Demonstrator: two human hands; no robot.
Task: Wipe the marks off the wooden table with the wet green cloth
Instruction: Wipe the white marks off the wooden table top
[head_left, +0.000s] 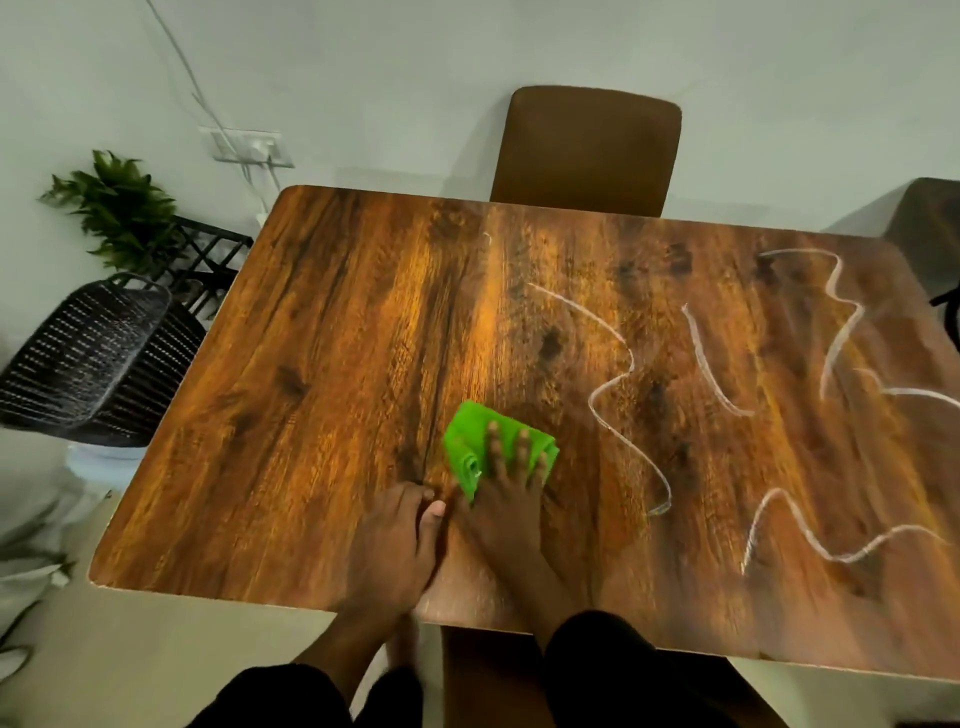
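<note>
1. Left hand (387, 540) flat on desk (311, 364) near front edge, fingers together, holding nothing.
2. Right hand (511, 499) presses green cloth (467, 441), fingers spread.
3. White marks (623, 395) lie right of cloth.

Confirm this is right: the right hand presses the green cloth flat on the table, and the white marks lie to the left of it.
One thing is wrong: the head view shows the white marks to the right of the green cloth, not the left. The right hand does press it flat on the table.

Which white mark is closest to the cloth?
The long wavy mark just right of the green cloth, running from table centre toward the near edge. The other squiggles lie farther right.
</note>
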